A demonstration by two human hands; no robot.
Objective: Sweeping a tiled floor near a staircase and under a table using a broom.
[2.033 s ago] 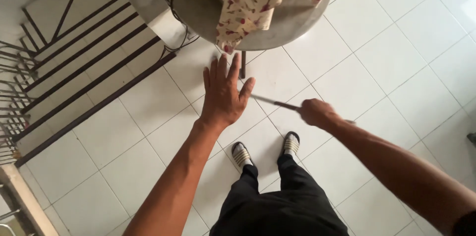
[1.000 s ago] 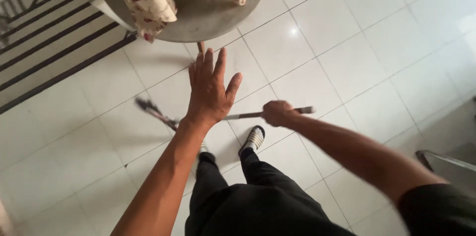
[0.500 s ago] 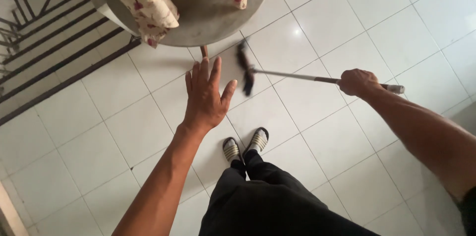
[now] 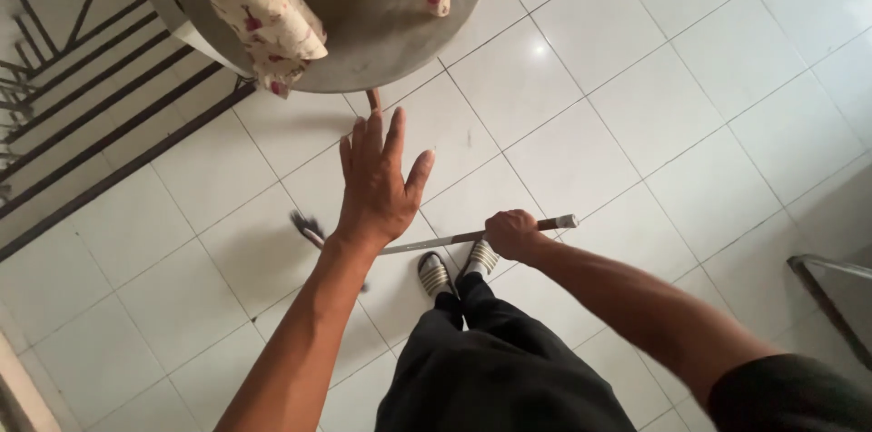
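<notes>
Right hand (image 4: 511, 234) clenched near the top end of a thin, stiff, likely light broom handle (image 4: 436, 239), its dark head (image 4: 307, 227) on the floor beyond the open, empty left hand (image 4: 377, 185).

I see a long-handled broom (image 4: 436, 239) with a thin metal shaft and dark grip end, lying nearly level above the white tiled floor, its dark bristle head out at the left, partly hidden behind the forearm, its shaft crossing just above the sandalled feet.
</notes>
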